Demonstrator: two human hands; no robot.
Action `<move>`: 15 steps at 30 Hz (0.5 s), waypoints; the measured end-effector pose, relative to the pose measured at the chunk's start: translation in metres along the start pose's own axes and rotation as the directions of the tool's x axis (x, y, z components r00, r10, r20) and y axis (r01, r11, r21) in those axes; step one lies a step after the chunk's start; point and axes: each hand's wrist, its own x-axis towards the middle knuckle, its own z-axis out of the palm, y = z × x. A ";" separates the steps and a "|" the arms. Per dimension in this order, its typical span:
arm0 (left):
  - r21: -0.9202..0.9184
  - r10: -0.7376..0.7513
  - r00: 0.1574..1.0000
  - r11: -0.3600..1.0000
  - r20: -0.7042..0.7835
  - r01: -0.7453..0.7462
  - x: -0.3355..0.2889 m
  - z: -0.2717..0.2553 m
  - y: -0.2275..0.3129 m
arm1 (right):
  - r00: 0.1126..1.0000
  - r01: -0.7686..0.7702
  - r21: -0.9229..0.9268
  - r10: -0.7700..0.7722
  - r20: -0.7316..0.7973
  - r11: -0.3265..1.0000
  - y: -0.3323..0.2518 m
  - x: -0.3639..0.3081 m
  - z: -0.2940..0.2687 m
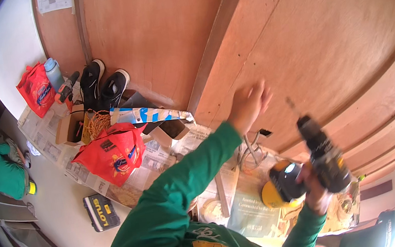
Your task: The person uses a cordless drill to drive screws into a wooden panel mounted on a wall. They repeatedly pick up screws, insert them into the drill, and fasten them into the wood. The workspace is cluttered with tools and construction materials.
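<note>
Green-sleeved, the right hand (314, 190) is wrapped round the handle of a black power drill (324, 153) with a slim metal bit, which points up across the reddish-brown wooden panelling (308, 47); whether the tip meets the wood I cannot tell. The left hand (248, 106) is raised near the same panelling, blurred, fingers loosely bent and grasping nothing visible; I cannot tell whether it touches.

Below the hands, bent grey cables (251, 150) stand beside a small dark rectangular hole (265, 132) in the wood. Farther left, a brown open cardboard box (63, 128) has something dark inside, and a tangled orange cord (100, 123) lies at its right side. Near it sits a bulging red bag (115, 157), its contents hidden. Beyond are an upright red bag (35, 93), a pale blue bottle (53, 73), an orange-and-black drill (66, 91) and a pair of black shoes (104, 88) with pale soles.

Newspaper sheets (47, 129) cover the surface beneath these, their edge slanting down beside the pale grey floor (68, 207), where a black hard case (101, 213) lies. Between the left hand and the drill bit, bare panelling shows.
</note>
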 end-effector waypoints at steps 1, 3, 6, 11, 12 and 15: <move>0.167 -0.075 0.995 0.984 0.069 0.063 -0.033 -0.022 -0.030 | 1.000 -0.025 -0.057 0.025 -0.002 0.998 0.016 -0.025 -0.004; 0.288 -0.328 0.937 0.892 -0.117 0.348 -0.104 -0.062 -0.088 | 0.979 -0.201 0.132 0.198 0.038 0.971 0.047 -0.067 0.005; 0.424 -0.486 0.859 0.752 -0.161 0.505 -0.209 -0.108 -0.153 | 0.915 -0.397 0.185 0.404 0.001 0.899 0.069 -0.113 0.026; 0.358 -0.683 0.692 0.601 -0.234 0.715 -0.276 -0.099 -0.120 | 0.913 -0.403 0.169 0.407 0.008 0.900 0.120 -0.167 0.034; 0.407 -0.668 0.707 0.593 -0.233 0.694 -0.282 -0.100 -0.116 | 0.924 -0.379 0.161 0.383 0.006 0.912 0.126 -0.174 0.035; 0.510 -0.641 0.713 0.529 -0.285 0.679 -0.298 -0.113 -0.108 | 0.936 -0.350 0.099 0.352 -0.005 0.931 0.152 -0.190 0.042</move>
